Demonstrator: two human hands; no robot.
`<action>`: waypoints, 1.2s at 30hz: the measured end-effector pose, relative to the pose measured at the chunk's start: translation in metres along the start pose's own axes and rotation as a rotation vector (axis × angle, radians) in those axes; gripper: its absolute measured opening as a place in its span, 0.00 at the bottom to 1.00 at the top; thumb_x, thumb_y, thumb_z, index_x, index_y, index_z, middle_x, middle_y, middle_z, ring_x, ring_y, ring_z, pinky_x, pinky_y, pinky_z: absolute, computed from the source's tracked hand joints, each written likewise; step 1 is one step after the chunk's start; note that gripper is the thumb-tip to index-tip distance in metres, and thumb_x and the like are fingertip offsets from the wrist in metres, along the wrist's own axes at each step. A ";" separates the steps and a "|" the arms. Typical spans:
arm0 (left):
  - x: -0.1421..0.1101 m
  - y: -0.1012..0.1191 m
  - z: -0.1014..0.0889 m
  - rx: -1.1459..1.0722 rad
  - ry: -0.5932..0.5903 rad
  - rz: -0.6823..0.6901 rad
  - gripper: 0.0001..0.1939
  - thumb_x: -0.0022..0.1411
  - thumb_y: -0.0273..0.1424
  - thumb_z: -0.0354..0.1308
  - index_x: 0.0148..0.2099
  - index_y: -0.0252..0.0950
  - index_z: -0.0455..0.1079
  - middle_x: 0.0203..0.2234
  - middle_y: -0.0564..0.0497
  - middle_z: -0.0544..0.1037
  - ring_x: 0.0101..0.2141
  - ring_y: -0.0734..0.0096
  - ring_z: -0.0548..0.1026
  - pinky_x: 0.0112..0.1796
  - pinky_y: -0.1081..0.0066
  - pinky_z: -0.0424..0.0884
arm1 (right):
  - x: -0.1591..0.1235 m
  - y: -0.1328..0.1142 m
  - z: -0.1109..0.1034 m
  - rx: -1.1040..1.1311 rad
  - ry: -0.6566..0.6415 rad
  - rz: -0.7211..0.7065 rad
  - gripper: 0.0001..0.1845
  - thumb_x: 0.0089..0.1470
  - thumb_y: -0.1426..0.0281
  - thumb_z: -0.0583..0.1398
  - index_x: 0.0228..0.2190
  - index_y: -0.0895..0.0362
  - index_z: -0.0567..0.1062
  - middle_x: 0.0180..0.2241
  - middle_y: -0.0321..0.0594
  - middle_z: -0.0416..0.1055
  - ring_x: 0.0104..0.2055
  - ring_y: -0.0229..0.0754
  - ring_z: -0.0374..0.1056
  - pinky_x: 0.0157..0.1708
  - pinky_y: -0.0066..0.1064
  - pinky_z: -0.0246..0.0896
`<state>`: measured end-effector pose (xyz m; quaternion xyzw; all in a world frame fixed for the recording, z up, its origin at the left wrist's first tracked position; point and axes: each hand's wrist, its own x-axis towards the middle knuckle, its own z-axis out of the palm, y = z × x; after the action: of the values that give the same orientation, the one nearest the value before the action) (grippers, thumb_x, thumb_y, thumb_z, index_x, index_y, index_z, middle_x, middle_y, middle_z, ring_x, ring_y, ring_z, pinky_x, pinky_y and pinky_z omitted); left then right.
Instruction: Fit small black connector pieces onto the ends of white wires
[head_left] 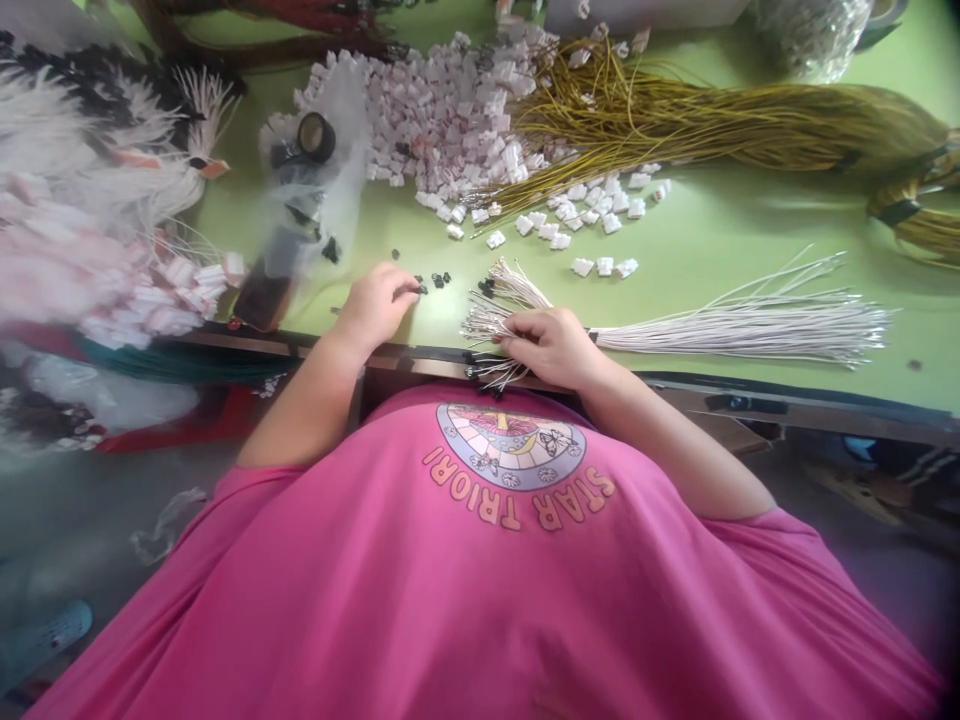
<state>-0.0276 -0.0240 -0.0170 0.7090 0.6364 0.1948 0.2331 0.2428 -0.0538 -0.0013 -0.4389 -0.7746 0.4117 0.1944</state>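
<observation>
My left hand (pixel 377 306) is at the table's near edge, thumb and fingertips pinched together on a small black connector housing (pixel 421 290). Beside those fingertips lie a few more loose black housings (pixel 441 280). Over to the right, my right hand (pixel 553 345) is closed around a bundle of white wires (pixel 720 330), close to its left end. The wire ends fan out past my fingers with bare metal tips. Some ends, hanging at the table edge, carry black housings (pixel 480 368). The bundle's long tail lies to the right along the table.
A big heap of white connectors (pixel 442 110) lies at the back, touching a long bundle of yellow wires (pixel 735 120). At left are a roll of black tape (pixel 316 137) on a plastic bag, a dark phone-like object (pixel 264 280) and a pile of white-wired connectors (pixel 165 290).
</observation>
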 end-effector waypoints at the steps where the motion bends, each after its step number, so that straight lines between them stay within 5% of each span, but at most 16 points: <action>1: 0.000 0.001 0.001 0.003 0.001 0.000 0.03 0.55 0.27 0.59 0.34 0.38 0.73 0.33 0.49 0.72 0.33 0.68 0.69 0.42 0.64 0.67 | 0.000 0.000 0.000 -0.004 -0.002 0.001 0.13 0.50 0.68 0.55 0.17 0.56 0.63 0.18 0.32 0.58 0.23 0.33 0.53 0.27 0.30 0.48; 7: -0.022 0.028 -0.002 -0.036 0.060 0.009 0.05 0.58 0.29 0.57 0.38 0.37 0.72 0.37 0.49 0.75 0.34 0.71 0.71 0.41 0.68 0.68 | 0.001 -0.002 -0.001 0.006 0.018 0.030 0.16 0.48 0.69 0.56 0.15 0.56 0.57 0.16 0.30 0.50 0.22 0.32 0.47 0.26 0.30 0.46; 14: -0.045 0.072 0.017 -0.480 -0.225 -0.041 0.08 0.56 0.29 0.60 0.39 0.34 0.72 0.33 0.50 0.79 0.34 0.72 0.76 0.39 0.70 0.73 | 0.000 0.000 0.000 0.045 0.004 0.051 0.14 0.49 0.69 0.56 0.16 0.57 0.61 0.17 0.31 0.55 0.22 0.32 0.51 0.25 0.30 0.46; 32: -0.049 0.071 0.033 -0.744 -0.242 -0.237 0.11 0.52 0.33 0.64 0.37 0.33 0.71 0.27 0.51 0.77 0.26 0.73 0.75 0.27 0.71 0.76 | 0.002 0.001 0.003 -0.046 0.024 0.058 0.17 0.52 0.67 0.54 0.16 0.56 0.56 0.16 0.32 0.55 0.22 0.32 0.50 0.25 0.31 0.44; 36: -0.049 0.068 0.035 -0.696 -0.208 -0.177 0.10 0.52 0.32 0.64 0.36 0.33 0.72 0.28 0.50 0.77 0.28 0.72 0.75 0.29 0.71 0.76 | 0.002 0.000 0.003 -0.040 0.024 0.051 0.17 0.52 0.67 0.54 0.16 0.56 0.56 0.17 0.32 0.54 0.22 0.31 0.50 0.25 0.31 0.44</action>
<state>0.0420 -0.0808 -0.0054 0.5456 0.5637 0.3058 0.5395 0.2395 -0.0533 -0.0036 -0.4672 -0.7688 0.3957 0.1845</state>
